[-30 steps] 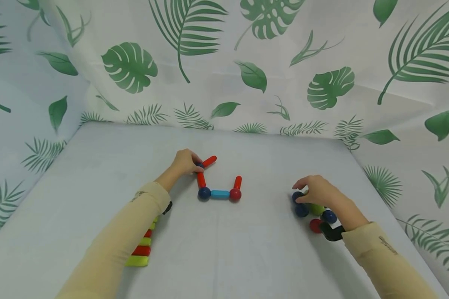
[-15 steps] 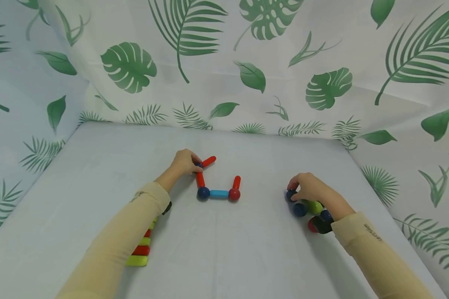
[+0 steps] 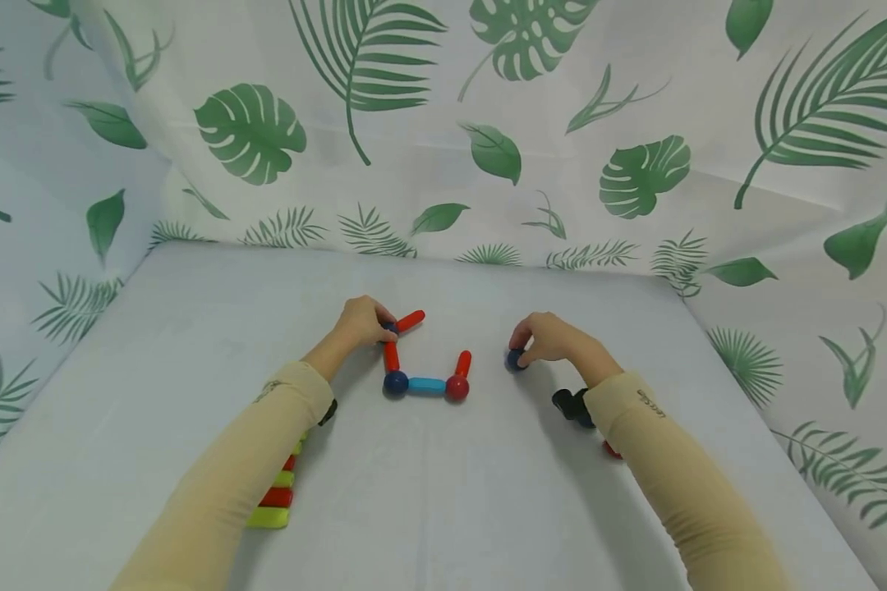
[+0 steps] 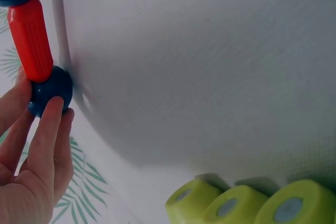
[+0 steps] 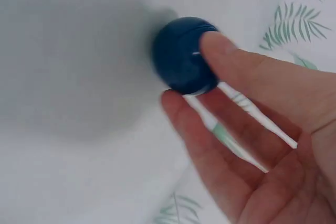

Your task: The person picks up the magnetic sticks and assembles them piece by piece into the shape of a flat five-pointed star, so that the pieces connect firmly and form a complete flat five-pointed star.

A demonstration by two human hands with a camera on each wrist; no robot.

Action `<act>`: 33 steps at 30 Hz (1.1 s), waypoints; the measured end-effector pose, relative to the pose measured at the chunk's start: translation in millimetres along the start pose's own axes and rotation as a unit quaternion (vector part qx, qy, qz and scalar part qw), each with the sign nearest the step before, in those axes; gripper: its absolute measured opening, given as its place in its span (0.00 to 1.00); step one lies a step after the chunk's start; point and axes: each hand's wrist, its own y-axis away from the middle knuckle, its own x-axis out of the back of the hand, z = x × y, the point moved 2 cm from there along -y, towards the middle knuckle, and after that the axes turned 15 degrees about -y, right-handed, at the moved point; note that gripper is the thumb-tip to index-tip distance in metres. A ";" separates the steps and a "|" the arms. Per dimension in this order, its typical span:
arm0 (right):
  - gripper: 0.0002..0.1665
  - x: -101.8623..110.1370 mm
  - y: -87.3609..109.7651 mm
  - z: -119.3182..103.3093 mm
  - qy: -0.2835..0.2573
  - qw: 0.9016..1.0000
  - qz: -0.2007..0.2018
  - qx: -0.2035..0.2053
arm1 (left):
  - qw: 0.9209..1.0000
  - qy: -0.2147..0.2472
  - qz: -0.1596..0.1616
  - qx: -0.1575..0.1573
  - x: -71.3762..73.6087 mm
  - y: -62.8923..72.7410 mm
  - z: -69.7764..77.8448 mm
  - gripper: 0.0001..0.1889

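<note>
My left hand (image 3: 364,321) pinches a dark blue ball (image 4: 52,92) at the upper left corner of a linked shape of rods and balls. A red rod (image 4: 31,39) runs from that ball to a second dark blue ball (image 3: 395,384). From there a light blue rod (image 3: 426,386) leads to a red ball (image 3: 457,387), where another red rod (image 3: 464,364) points away. One more red rod (image 3: 411,321) sticks out beside the left fingertips. To the right of the shape, my right hand (image 3: 552,338) holds a loose dark blue ball (image 5: 185,56) between thumb and fingers.
Yellow-green rods (image 4: 233,203) and red rods (image 3: 277,497) lie in a row by the left forearm, partly hidden by the sleeve. A red ball (image 3: 612,449) shows beside the right sleeve, which covers the things around it. A leaf-printed cloth stands behind the white table (image 3: 429,492).
My right hand has carried the dark blue ball leftward, away from the group of balls and toward the linked shape. The left hand keeps its hold on the corner ball.
</note>
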 end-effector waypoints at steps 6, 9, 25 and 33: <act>0.17 -8.3 -30.1 -13.3 -0.045 0.997 0.054 0.011 | 1.000 0.006 -0.001 0.003 1.3 0.5 -0.8 0.16; 0.17 -13.0 -43.0 -18.9 -0.062 0.995 0.075 0.013 | 1.000 0.007 -0.002 0.003 1.2 0.8 -0.7 0.16; 0.19 -33.0 -85.5 -53.0 -0.127 0.986 0.112 -0.002 | 1.000 -0.006 -0.003 0.002 0.6 -0.9 -2.1 0.16; 0.20 -35.2 -91.0 -59.8 -0.134 0.984 0.118 -0.007 | 1.000 -0.010 -0.008 0.008 1.0 -0.9 1.6 0.16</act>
